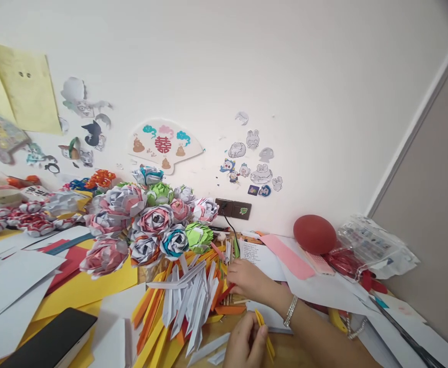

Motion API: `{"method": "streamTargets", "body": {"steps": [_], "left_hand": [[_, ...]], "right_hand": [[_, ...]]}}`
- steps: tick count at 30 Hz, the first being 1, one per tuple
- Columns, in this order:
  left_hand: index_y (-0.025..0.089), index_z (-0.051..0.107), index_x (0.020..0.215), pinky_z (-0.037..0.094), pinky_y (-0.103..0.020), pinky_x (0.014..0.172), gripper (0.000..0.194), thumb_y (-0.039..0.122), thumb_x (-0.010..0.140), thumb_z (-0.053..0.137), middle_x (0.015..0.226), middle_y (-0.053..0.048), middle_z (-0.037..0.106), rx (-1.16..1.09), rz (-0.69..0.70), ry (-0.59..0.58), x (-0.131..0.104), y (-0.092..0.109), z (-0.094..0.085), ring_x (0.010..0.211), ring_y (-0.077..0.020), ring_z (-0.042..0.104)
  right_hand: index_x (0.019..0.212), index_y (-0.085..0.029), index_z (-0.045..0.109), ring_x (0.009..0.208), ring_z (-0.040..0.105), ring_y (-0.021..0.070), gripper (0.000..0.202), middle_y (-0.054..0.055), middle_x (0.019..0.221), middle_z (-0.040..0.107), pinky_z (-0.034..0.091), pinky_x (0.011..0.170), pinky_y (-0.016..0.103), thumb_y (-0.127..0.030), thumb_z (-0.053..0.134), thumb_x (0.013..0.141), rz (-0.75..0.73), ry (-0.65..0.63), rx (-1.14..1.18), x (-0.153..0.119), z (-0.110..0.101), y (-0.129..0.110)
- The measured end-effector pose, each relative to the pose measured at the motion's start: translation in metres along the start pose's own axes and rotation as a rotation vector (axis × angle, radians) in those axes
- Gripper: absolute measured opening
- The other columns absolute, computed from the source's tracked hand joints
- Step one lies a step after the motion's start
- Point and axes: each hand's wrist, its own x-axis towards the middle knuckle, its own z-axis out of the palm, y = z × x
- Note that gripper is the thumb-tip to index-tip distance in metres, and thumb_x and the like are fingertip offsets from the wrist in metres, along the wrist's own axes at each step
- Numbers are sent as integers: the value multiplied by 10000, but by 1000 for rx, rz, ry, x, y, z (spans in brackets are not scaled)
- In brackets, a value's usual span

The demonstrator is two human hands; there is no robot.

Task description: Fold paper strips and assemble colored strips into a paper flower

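Observation:
My left hand is closed on yellow folded paper strips at the bottom of the view. Farther forward, my right hand reaches with bent fingers into the right side of a pile of folded strips. Its fingertips are partly hidden beside a red strip, and what they grip cannot be made out. White folded strips lie over orange and yellow strips left of both hands. Behind the pile stand several folded paper flowers in white, pink, green and blue.
A black box-shaped object lies on paper sheets at left. On the right are a red balloon, a plastic bag, a pink sheet and a dark long tool. A cable runs from the wall socket.

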Motion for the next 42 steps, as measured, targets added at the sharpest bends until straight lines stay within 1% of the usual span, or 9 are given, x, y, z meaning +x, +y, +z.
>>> {"method": "streamTargets", "body": {"steps": [3,6,9,13,20,26,32,37,42], "left_hand": [[186,467,633,327,-228,565,364,495,802,374,590,22,412,27,-17,13,2,-1,-1,569,-133,394],[187,458,640,336,-232,575,337,482,793,405,594,30,407,0,-71,58,4,3,-2,580,-137,406],[187,475,687,374,-244,613,306,471,787,425,636,16,462,-113,-138,115,6,9,-3,627,-152,447],[180,517,720,404,-254,648,302,478,756,482,664,-2,529,-237,-154,137,8,16,-4,681,-171,493],[167,560,691,410,-235,585,359,523,652,594,603,10,559,-416,-231,149,11,7,-1,612,-153,516],[166,542,671,377,-209,508,359,507,615,638,576,33,532,-477,-274,139,13,6,0,529,-115,478],[166,550,700,318,-195,423,363,502,605,649,507,70,480,-397,-275,70,15,19,-4,409,-74,387],[173,502,615,303,-189,392,398,545,582,640,460,72,469,-376,-285,91,17,18,-6,381,-74,398],[178,469,582,302,-178,382,400,540,594,637,424,88,431,-374,-279,80,17,12,-5,365,-66,399]], "right_hand": [[661,-158,578,681,504,162,62,20,668,599,374,627,261,-148,603,717,103,6,-21,-9,-14,-2],[625,-152,578,664,510,165,117,23,619,586,374,606,259,-94,554,724,313,48,34,-30,-31,-8],[632,-154,580,707,527,165,117,23,664,599,396,617,251,-101,546,730,547,162,239,-58,-43,-23],[648,-172,609,751,566,170,89,21,738,641,421,709,277,-158,571,727,695,277,523,-84,-41,-49],[803,-178,644,793,599,180,155,51,831,672,444,723,274,-246,505,796,738,370,741,-97,-19,-70],[705,-178,630,800,579,176,84,35,798,653,441,750,280,-115,575,703,698,446,805,-98,-14,-68],[772,-192,654,810,569,174,211,34,834,633,448,734,283,-45,598,630,752,537,798,-93,-19,-62],[644,-189,671,776,577,165,50,37,785,627,446,724,278,-159,645,674,701,527,837,-91,-16,-58],[741,-190,660,774,568,173,87,40,777,625,444,713,279,-270,638,714,652,530,836,-91,-16,-60]]}}
